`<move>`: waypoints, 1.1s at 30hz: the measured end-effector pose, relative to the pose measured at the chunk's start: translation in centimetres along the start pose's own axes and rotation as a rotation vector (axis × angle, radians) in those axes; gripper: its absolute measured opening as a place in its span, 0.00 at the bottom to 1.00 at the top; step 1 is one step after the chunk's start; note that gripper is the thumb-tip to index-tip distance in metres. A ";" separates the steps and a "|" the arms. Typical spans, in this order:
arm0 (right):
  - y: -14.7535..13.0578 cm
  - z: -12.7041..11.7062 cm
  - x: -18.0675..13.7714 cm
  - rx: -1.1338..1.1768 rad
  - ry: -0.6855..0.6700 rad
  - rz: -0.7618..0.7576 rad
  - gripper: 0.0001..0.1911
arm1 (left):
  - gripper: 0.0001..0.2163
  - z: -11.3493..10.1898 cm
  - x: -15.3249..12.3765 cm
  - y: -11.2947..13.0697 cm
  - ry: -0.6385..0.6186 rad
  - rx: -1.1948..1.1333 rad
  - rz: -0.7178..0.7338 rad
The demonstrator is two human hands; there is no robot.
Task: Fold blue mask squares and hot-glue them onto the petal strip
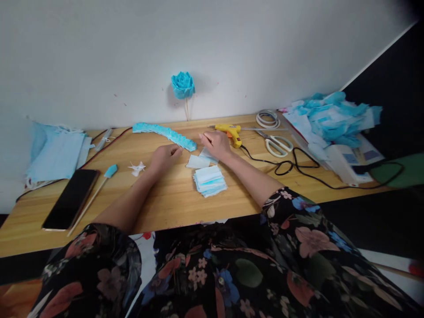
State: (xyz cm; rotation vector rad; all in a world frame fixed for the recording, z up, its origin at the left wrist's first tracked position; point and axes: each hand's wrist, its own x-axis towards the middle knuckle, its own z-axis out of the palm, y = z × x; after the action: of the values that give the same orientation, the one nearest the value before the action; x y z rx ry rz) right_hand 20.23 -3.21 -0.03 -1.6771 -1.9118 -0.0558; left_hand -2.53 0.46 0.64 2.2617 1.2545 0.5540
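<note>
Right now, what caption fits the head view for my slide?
The left hand and right hand beside a folded blue strip on a wooden table.

No text, label, brand or number is showing legibly anywhere. The white box (344, 161) at the right of the frame is carrying blue printed patches, too small to read. The phone (71, 198) at lower left is showing only a dark screen.

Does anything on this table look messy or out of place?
A heap of blue scraps sprawls over the white box at the right edge, and the glue gun cord loops loose across the table. Nothing looks damaged.
</note>
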 end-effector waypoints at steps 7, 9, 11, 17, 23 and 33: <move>0.3 0.1 0.1 -0.022 0.032 -0.019 0.24 | 0.16 0.2 -0.4 0.4 -0.002 0.002 0.058; 0.5 -0.1 0.2 -0.041 0.045 -0.025 0.24 | 0.16 0.3 -0.6 0.8 -0.011 -0.040 0.090; 0.9 -0.7 0.4 -0.051 0.051 -0.019 0.24 | 0.16 0.4 -0.9 1.3 -0.032 -0.080 0.137; 2.1 -3.9 1.4 -0.016 -0.084 0.050 0.20 | 0.15 0.8 -1.5 2.0 -0.066 -0.129 0.228; 2.5 -5.9 1.6 -0.107 -0.424 -0.042 0.06 | 0.14 0.9 -1.6 2.0 -0.068 -0.131 0.263; 2.8 -4.5 0.0 -0.100 -0.458 0.017 0.04 | 0.16 0.8 -2.1 3.1 -0.143 -0.205 0.306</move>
State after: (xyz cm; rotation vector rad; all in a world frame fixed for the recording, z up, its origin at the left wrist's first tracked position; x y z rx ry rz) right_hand 24.60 -4.45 2.75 -1.8953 -2.2543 0.2657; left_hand -1.08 -2.91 1.60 2.2840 0.7514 0.5880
